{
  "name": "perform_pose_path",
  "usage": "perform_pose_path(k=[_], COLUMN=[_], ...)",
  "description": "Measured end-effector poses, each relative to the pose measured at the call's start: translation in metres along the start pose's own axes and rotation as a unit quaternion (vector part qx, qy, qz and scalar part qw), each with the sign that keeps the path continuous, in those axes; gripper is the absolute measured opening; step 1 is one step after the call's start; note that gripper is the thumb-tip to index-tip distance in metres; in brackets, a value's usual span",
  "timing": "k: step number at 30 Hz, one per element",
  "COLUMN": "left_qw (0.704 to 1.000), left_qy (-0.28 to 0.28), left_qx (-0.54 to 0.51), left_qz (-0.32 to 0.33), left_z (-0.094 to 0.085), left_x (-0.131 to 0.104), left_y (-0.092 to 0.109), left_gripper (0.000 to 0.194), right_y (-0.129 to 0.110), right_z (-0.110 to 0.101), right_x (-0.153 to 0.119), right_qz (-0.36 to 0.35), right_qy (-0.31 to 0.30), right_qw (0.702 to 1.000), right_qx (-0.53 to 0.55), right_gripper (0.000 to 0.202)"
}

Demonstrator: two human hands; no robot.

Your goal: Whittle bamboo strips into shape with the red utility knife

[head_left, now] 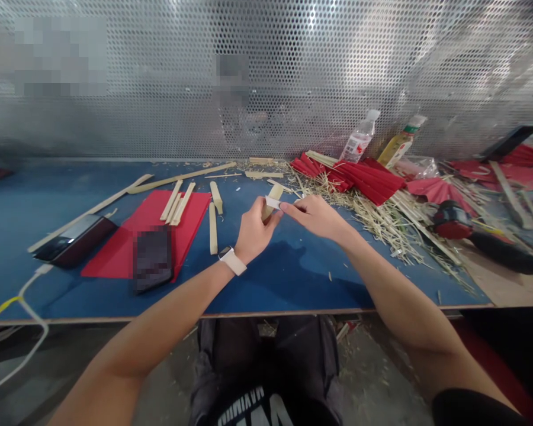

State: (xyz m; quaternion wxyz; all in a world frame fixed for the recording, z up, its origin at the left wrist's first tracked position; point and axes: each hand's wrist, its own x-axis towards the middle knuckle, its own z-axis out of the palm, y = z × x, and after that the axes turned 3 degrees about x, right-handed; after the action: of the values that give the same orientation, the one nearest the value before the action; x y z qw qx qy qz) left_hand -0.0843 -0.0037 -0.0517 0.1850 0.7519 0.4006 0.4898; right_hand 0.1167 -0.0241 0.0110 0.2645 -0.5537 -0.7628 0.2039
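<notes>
My left hand (254,232), with a white watch band at the wrist, is closed around a pale wooden strip (274,193) that slants up over the blue table (293,278). Across the strip lies a small white piece (273,203). My right hand (313,214) pinches the right end of this white piece between thumb and forefinger. Left of my hands, two short wooden pieces (212,228) lie on the table. Further left, several wooden strips (183,204) rest on a red sheet (133,236).
A dark phone (153,260) overlaps the red sheet; a device with a white cable (75,239) lies left. Right are wood shavings (382,225), red folded fans (368,180), two bottles (357,139) and a power tool (493,242). A perforated metal panel (160,89) stands behind.
</notes>
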Motion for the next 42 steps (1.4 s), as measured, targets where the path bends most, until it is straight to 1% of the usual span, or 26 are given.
perform_pose_path(k=[5,8,11,14,17,23,29,37,42], left_qw=[1.0,1.0,0.999,0.999,1.0,0.999,0.999,0.999,0.999], left_qy=[-0.012,-0.009,-0.013,-0.005,0.004,0.019,0.031,0.032,0.028], left_qx=[-0.004,-0.011,-0.025,-0.026,-0.015,-0.009,0.009,0.01,0.008], left_qz=[-0.005,-0.005,-0.014,-0.021,-0.026,-0.025,-0.022,-0.026,-0.026], left_z=[-0.001,-0.001,0.0,0.001,0.002,0.003,0.004,0.003,0.0], left_x=[0.001,0.002,0.003,0.003,0.004,0.004,0.005,0.005,0.006], left_y=[-0.001,-0.003,-0.005,-0.006,-0.005,-0.003,-0.002,0.001,0.0], left_gripper=[0.03,0.031,0.038,0.044,0.044,0.046,0.052,0.058,0.061], right_y=[0.0,-0.001,-0.001,-0.001,0.0,-0.001,0.0,0.0,0.002], right_z=[0.0,0.003,0.006,0.007,0.008,0.01,0.011,0.013,0.017], right_x=[0.0,0.001,0.002,0.002,0.002,0.001,0.001,-0.001,0.0], right_qz=[0.004,0.018,0.025,0.021,0.027,0.037,0.044,0.03,0.031], right_qy=[-0.008,0.003,0.008,0.001,0.0,0.015,0.025,0.055,0.063], right_qw=[1.0,1.0,1.0,1.0,1.0,0.999,0.998,0.998,0.997], right_qx=[-0.004,-0.011,-0.012,0.0,0.012,0.026,0.038,0.031,0.028], right_gripper=[0.076,0.071,0.07,0.072,0.074,0.076,0.076,0.077,0.075])
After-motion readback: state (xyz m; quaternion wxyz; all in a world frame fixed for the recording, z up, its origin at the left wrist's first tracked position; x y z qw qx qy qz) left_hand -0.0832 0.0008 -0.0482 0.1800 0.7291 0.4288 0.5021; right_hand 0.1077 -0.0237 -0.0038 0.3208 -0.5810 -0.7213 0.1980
